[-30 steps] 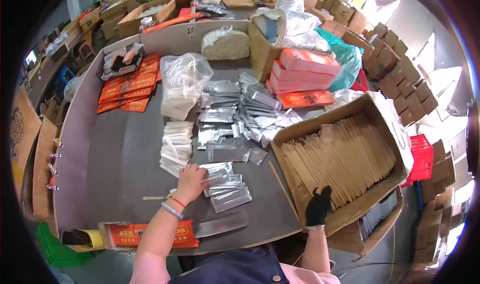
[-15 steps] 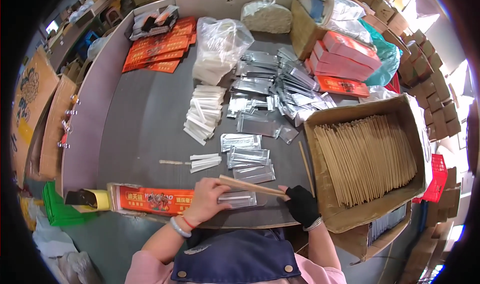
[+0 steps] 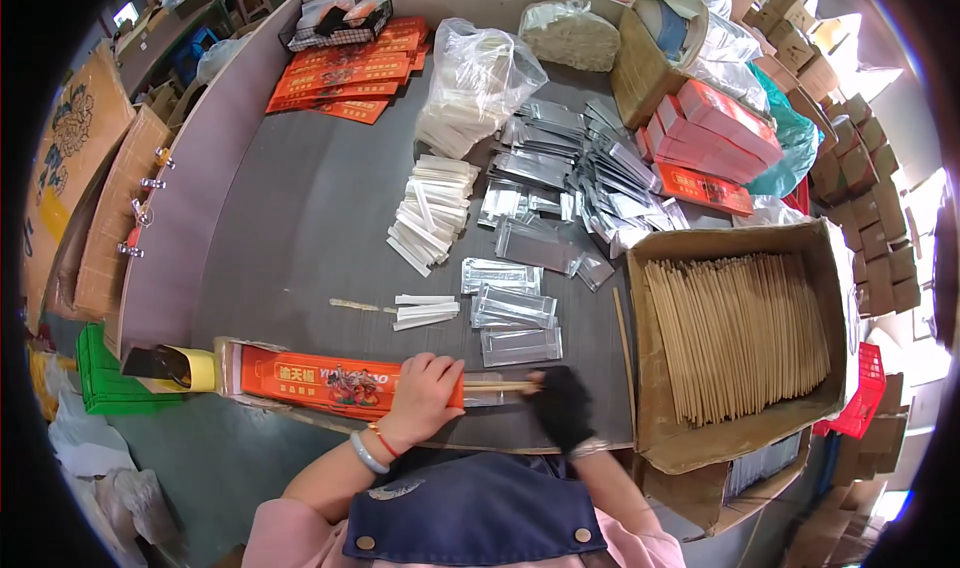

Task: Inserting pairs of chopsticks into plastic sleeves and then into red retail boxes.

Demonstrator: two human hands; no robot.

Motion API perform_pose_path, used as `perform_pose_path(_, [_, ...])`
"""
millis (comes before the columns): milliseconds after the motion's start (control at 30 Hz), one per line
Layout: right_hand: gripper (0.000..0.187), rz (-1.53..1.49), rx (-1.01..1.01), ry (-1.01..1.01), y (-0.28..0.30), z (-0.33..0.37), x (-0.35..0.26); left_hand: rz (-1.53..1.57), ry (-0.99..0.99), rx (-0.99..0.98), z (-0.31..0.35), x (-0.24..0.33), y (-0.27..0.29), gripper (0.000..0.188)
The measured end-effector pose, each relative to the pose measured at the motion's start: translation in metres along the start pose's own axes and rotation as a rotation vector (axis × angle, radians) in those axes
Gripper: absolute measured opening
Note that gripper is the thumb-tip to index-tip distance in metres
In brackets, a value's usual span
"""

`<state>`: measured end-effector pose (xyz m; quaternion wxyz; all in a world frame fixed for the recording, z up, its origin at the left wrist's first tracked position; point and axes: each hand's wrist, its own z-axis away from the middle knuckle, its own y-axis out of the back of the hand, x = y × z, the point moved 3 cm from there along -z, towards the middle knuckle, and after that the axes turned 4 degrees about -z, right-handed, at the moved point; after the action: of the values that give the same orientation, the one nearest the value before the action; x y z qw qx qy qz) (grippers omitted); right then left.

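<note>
Probably light and stiff, the wooden chopsticks — best held by their ends — ran leftward from the pinching right hand toward the left hand, whose grip on the orange sleeve was hidden.

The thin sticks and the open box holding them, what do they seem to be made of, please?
Thin sticks: probably wood or bamboo, unpainted and matte, judging by their pale tan colour.
Open box: apparently cardboard with a dull finish, judging by its thin, plain brown walls.
</note>
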<state>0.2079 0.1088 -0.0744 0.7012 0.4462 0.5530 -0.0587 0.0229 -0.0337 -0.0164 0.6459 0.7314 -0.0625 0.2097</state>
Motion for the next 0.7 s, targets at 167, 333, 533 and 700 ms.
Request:
perform_pose_path(167, [0.04, -0.535, -0.223, 0.041, -0.043, -0.012, -0.057, 0.053, -0.036, 0.027, -0.012, -0.005, 0.0, 0.06])
perform_pose_path(333, [0.067, 0.438, -0.165, 0.394, 0.005, -0.018, -0.069, -0.071, -0.291, -0.21, -0.018, 0.006, 0.011, 0.038])
perform_pose_path(533, [0.059, 0.428, 0.08, 0.301, 0.063, -0.028, -0.081, -0.047, -0.325, -0.012, -0.055, -0.038, 0.108, 0.016])
perform_pose_path(700, [0.062, 0.479, -0.029, 0.249, 0.05, -0.022, -0.076, -0.149, 0.23, 0.289, -0.016, -0.091, 0.08, 0.046])
